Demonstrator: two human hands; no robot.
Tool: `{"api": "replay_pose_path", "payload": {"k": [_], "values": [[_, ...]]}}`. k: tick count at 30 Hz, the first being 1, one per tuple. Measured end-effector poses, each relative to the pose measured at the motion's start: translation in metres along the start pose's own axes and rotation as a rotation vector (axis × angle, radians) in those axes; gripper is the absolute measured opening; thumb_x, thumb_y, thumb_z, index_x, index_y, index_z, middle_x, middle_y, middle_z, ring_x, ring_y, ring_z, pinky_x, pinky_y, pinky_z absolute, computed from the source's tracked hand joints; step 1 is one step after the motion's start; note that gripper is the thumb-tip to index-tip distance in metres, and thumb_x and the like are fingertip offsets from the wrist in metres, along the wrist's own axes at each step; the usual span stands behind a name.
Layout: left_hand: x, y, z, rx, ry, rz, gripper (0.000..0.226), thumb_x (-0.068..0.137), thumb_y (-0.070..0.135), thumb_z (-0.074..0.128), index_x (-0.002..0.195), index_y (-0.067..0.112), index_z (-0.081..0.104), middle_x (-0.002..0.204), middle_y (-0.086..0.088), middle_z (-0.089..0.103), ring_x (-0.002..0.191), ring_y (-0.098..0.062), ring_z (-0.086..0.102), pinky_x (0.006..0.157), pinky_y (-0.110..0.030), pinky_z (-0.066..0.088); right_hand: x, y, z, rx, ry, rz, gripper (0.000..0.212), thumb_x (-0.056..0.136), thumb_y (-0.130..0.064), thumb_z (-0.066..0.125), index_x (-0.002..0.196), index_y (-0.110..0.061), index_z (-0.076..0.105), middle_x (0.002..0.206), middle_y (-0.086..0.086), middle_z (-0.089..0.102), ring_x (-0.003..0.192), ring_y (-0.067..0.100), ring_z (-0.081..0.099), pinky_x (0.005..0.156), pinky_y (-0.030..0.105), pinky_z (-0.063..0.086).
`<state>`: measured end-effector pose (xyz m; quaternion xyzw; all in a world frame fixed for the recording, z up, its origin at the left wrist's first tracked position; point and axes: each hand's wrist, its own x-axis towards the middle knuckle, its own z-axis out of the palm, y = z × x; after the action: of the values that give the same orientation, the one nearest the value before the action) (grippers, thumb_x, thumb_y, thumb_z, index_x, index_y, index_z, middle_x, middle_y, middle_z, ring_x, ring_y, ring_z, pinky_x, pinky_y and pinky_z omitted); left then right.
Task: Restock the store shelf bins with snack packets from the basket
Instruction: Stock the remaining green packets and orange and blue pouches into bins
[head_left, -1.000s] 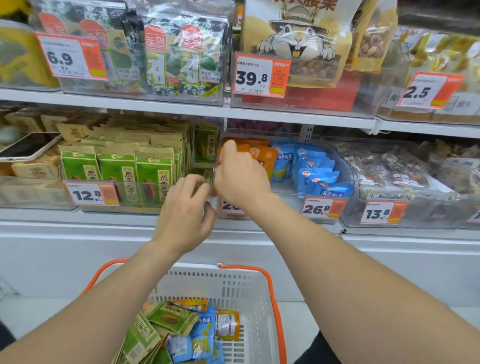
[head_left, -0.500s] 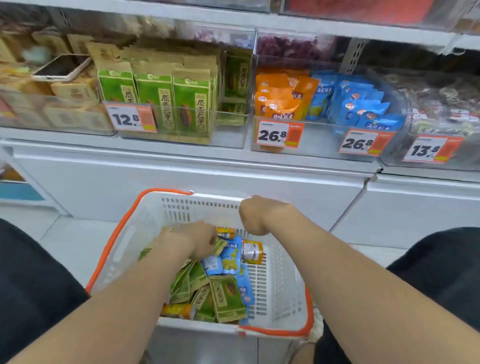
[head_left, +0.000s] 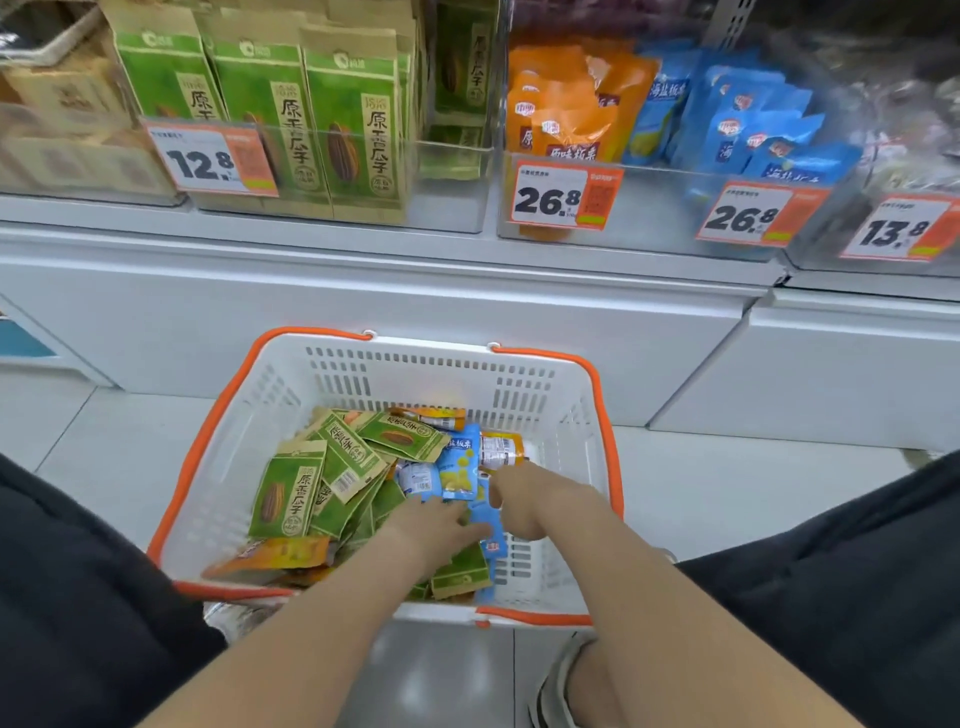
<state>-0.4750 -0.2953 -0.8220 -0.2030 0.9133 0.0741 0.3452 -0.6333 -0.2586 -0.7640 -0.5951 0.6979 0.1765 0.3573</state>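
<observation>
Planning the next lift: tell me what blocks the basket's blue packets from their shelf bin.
Nothing visible. Left hand and right hand are at the blue packets in the basket; open air lies between there and the blue-packet bin. Only its clear front wall, bearing a 26.8 tag, must be passed over.

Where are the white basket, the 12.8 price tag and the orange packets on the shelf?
white basket (head_left: 415, 374): head view, its slotted back wall.
12.8 price tag (head_left: 200, 163): head view, the printed number.
orange packets (head_left: 571, 130): head view, the front packet's face.
</observation>
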Motion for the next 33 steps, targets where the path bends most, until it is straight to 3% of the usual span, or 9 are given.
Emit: {"api": "replay_pose_path", "payload": {"k": [7, 10, 13, 15, 17, 22, 27, 30, 33], "values": [[0.01, -0.002, -0.001, 0.021, 0.074, 0.081, 0.082, 0.092, 0.004, 0.069, 0.16, 0.029, 0.03, 0.163, -0.006, 0.03, 0.143, -0.032, 0.04, 0.108, -0.049, 0.045, 0.007, 0.007, -0.002, 0.029, 0.012, 0.03, 0.038, 0.095, -0.003, 0.056, 0.132, -0.013, 0.058, 0.129, 0.009, 0.058, 0.109, 0.028, 0.063, 0.095, 0.041, 0.057], [0.01, -0.012, -0.009, -0.342, 0.244, 0.032, 0.077, 0.079, 0.027, 0.081, 0.146, 0.032, 0.045, 0.146, 0.006, 0.05, 0.129, -0.022, 0.051, 0.103, -0.045, 0.05, 0.005, 0.008, -0.011, 0.069, 0.1, 0.064, 0.034, 0.096, -0.007, 0.056, 0.13, -0.013, 0.059, 0.127, 0.01, 0.059, 0.103, 0.029, 0.062, 0.089, 0.039, 0.055], [0.005, -0.016, -0.022, -0.803, 0.386, -0.054, 0.061, 0.066, 0.043, 0.09, 0.115, 0.035, 0.054, 0.106, 0.015, 0.065, 0.095, -0.01, 0.064, 0.076, -0.028, 0.053, 0.004, 0.01, -0.024, 0.337, 0.412, 0.096, 0.012, 0.1, -0.016, 0.053, 0.098, -0.014, 0.065, 0.101, 0.008, 0.066, 0.09, 0.029, 0.062, 0.08, 0.036, 0.054], [0.0, -0.017, -0.032, -1.038, 0.507, -0.119, 0.057, 0.064, 0.051, 0.09, 0.106, 0.034, 0.055, 0.096, 0.015, 0.068, 0.088, -0.005, 0.066, 0.072, -0.027, 0.054, -0.002, 0.007, -0.035, 0.63, 0.498, 0.035, 0.034, 0.105, -0.038, 0.051, 0.087, -0.014, 0.067, 0.089, 0.004, 0.067, 0.09, 0.027, 0.066, 0.078, 0.034, 0.051], [-0.006, -0.017, -0.043, -1.163, 0.652, -0.169, 0.061, 0.066, 0.058, 0.088, 0.111, 0.033, 0.056, 0.097, 0.014, 0.069, 0.086, -0.003, 0.067, 0.071, -0.028, 0.056, -0.009, 0.002, -0.044, 0.773, 0.443, -0.07, 0.043, 0.099, -0.055, 0.057, 0.102, -0.016, 0.075, 0.1, -0.001, 0.07, 0.099, 0.017, 0.066, 0.083, 0.031, 0.048], [-0.021, -0.021, -0.07, -1.266, 0.838, -0.222, 0.053, 0.072, 0.045, 0.085, 0.098, 0.022, 0.045, 0.085, 0.0, 0.066, 0.068, -0.01, 0.06, 0.055, -0.028, 0.046, -0.014, -0.001, -0.052, 0.82, 0.529, -0.153, 0.002, 0.09, -0.022, 0.076, 0.088, -0.022, 0.076, 0.08, -0.004, 0.075, 0.078, 0.01, 0.071, 0.073, 0.033, 0.056], [-0.035, -0.037, -0.095, -1.508, 0.909, -0.154, 0.014, 0.099, 0.029, 0.072, 0.108, 0.02, 0.066, 0.097, 0.001, 0.077, 0.091, -0.018, 0.074, 0.083, -0.039, 0.061, -0.031, -0.003, -0.082, 1.017, 0.744, -0.185, 0.021, 0.085, -0.014, 0.082, 0.098, -0.024, 0.07, 0.087, -0.003, 0.077, 0.084, 0.015, 0.073, 0.078, 0.035, 0.06], [-0.05, -0.049, -0.12, -1.696, 1.024, -0.15, 0.01, 0.102, 0.021, 0.067, 0.11, 0.019, 0.072, 0.094, -0.003, 0.078, 0.095, -0.022, 0.074, 0.079, -0.028, 0.057, -0.038, -0.017, -0.095, 1.202, 0.871, -0.275, 0.057, 0.086, -0.012, 0.081, 0.126, -0.03, 0.045, 0.097, 0.003, 0.077, 0.087, 0.019, 0.075, 0.086, 0.047, 0.061], [-0.062, -0.06, -0.148, -1.846, 1.091, -0.089, 0.019, 0.105, 0.014, 0.063, 0.122, 0.019, 0.068, 0.09, -0.001, 0.077, 0.084, -0.01, 0.073, 0.072, -0.02, 0.056, -0.043, -0.038, -0.109, 1.154, 1.02, -0.399, 0.079, 0.093, -0.014, 0.071, 0.145, -0.04, 0.018, 0.102, 0.001, 0.077, 0.093, 0.017, 0.074, 0.09, 0.042, 0.057]]}}
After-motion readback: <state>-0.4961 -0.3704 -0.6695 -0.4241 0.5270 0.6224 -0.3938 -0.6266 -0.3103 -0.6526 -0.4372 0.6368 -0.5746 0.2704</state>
